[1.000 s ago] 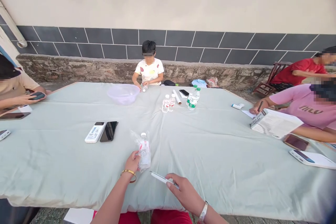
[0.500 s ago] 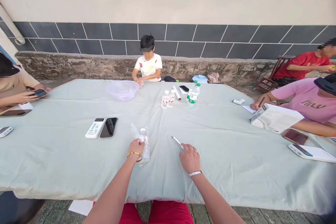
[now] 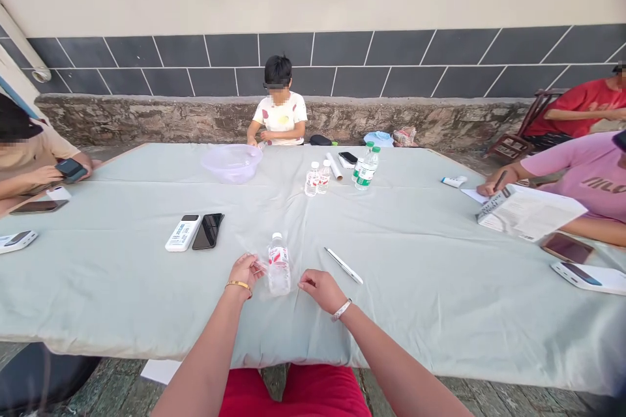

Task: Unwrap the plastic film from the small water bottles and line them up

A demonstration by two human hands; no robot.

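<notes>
While left fingers (image 3: 253,261) pinch clear plastic (image 3: 263,266), the bottle (image 3: 278,265) sits alongside.

Through the head camera I see a pale cloth-covered bench (image 3: 420,260) bearing a clear labelled bottle (image 3: 278,267), a pen (image 3: 343,266), a white device (image 3: 182,233) beside a black phone (image 3: 208,232), a lilac basin (image 3: 232,166) and green-capped bottles (image 3: 366,171).

A colourless plastic bottle (image 3: 278,267) with a red-and-white label blocks the way between my left fingers (image 3: 253,260) and right fingers (image 3: 308,279). Past the slim white pen (image 3: 343,266), the pale-green tabletop (image 3: 440,313) gives me room to its near right corner; toward the far left one, a white rectangular device (image 3: 182,232) and black phone (image 3: 208,231) obstruct.
</notes>
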